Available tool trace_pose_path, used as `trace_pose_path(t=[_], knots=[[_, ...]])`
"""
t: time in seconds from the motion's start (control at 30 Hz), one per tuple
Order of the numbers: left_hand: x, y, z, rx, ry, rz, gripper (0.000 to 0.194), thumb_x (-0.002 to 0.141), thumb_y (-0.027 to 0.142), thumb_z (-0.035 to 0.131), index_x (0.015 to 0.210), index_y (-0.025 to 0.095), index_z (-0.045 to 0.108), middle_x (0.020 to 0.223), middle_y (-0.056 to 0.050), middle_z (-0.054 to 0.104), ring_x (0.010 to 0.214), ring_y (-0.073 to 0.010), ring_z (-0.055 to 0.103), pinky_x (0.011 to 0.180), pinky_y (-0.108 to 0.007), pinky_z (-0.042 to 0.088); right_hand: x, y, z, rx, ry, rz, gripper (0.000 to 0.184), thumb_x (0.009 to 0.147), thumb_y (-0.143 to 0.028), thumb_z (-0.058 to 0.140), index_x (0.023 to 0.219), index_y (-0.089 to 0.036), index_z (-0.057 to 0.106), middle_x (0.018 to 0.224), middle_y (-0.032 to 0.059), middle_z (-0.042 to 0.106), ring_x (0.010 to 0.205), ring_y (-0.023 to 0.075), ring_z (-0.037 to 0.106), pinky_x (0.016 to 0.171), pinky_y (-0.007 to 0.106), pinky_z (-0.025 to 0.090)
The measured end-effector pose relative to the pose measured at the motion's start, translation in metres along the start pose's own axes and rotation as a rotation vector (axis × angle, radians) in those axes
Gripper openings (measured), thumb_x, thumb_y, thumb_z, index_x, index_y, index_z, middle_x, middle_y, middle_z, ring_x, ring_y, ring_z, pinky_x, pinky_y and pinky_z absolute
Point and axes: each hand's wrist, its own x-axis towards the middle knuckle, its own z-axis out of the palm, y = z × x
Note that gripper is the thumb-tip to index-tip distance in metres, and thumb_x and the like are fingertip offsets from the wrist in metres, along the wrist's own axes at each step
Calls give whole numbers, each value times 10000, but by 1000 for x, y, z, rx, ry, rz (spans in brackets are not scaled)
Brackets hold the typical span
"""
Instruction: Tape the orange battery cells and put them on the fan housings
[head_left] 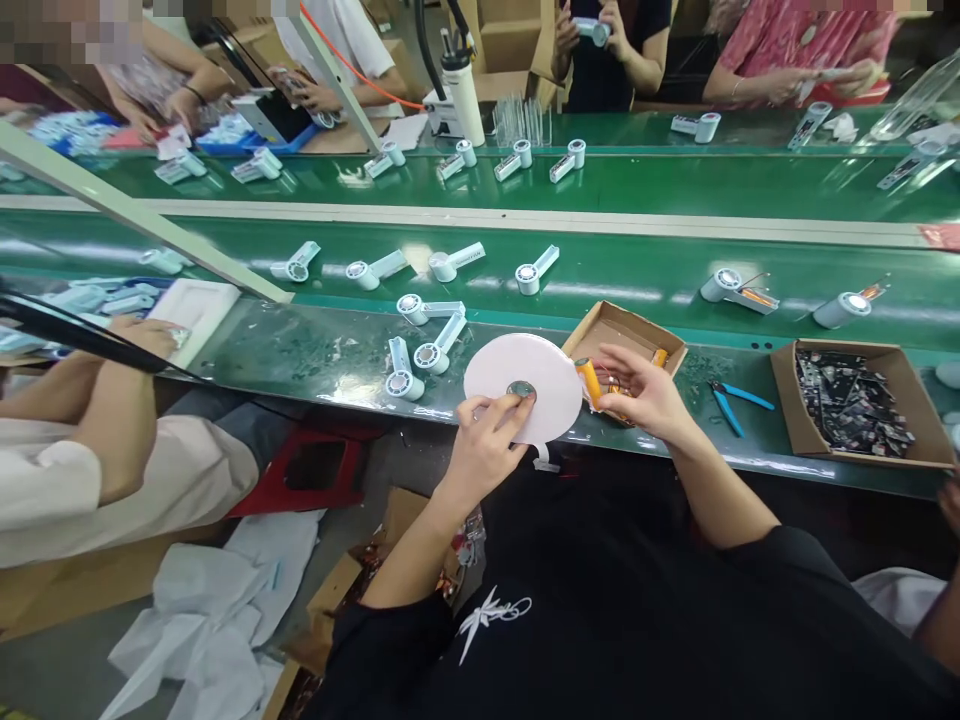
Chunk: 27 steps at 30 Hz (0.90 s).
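My left hand (484, 440) grips a flat white roll of tape or labels (517, 365), its fingers at the centre hole. A loose white end hangs from the roll's lower edge. Just to the right, my right hand (646, 392) is closed on an orange cylindrical battery (588, 382) whose end is beside the roll's edge. Behind that hand stands a small cardboard box (611, 325); another orange battery (659, 359) shows in it, and the hand hides part of the inside.
Blue pliers (731, 405) and a box of black circuit boards (784, 400) lie to the right. Several pale-blue handheld fan bodies, one a fan body (538, 270), lie along the green conveyor (630, 265). A co-worker's arm (116, 420) is at the left; other people work opposite.
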Motion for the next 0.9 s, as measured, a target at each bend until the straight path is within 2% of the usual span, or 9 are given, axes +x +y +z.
trace_pose_path(t=[0.07,0.13,0.23,0.3,0.43,0.6,0.77,0.83,0.9], knots=[[3,3,1,63,16,52,538,920,119,741,1449,216,745,1272,-86,794,1109,-284,563,1113,-434,455,12,-7,-4,-74,-162,116,597,678,-491,1050,1177,-224,859,1047,76,863,972,280,828,911,409,715],[4,11,7,140,50,51,506,958,180,739,1458,253,744,1250,-71,802,1098,-292,561,1231,-511,373,21,-7,1,-42,-177,167,530,684,-447,1046,1125,-207,877,974,71,860,868,262,817,795,385,719],[4,32,25,253,150,-88,470,967,315,782,1437,308,757,1193,-72,801,1106,-319,554,1288,-630,240,25,8,29,236,118,83,514,645,-429,1074,1066,-219,866,923,45,845,769,204,786,652,296,673],[2,49,40,283,186,-221,484,935,414,827,1403,302,774,1153,-89,788,1116,-337,554,1242,-649,265,20,20,53,458,379,-1,490,664,-455,1073,1045,-249,845,967,23,838,850,182,803,706,263,677],[-2,74,57,239,108,-418,684,826,621,895,1405,283,763,1136,-110,750,1125,-361,559,1138,-646,356,6,33,83,628,533,-23,513,660,-423,1085,1055,-264,798,1108,21,828,1039,180,817,829,249,685],[2,74,55,134,-37,-548,787,825,678,874,1490,293,705,1227,-145,711,1175,-396,546,1114,-674,379,-2,32,87,641,605,-87,564,680,-343,1069,1116,-295,716,1237,4,792,1171,187,793,888,266,682],[11,72,54,21,-97,-624,839,841,680,851,1548,275,655,1271,-194,680,1191,-429,525,1105,-725,383,-7,41,97,680,556,-37,568,630,-316,1092,1035,-293,695,1160,-28,792,1085,156,806,865,239,697],[11,76,56,5,-65,-634,837,848,660,852,1560,273,643,1278,-202,675,1180,-420,526,1087,-708,408,3,39,87,698,513,-35,536,642,-291,1083,1013,-301,695,1124,-44,790,1050,153,810,855,250,710],[7,77,57,-38,-54,-567,815,861,640,845,1569,295,635,1296,-190,679,1187,-406,531,1102,-685,411,28,30,56,678,492,-89,487,635,-265,1082,962,-301,722,1089,-35,797,1022,155,812,825,224,701]])
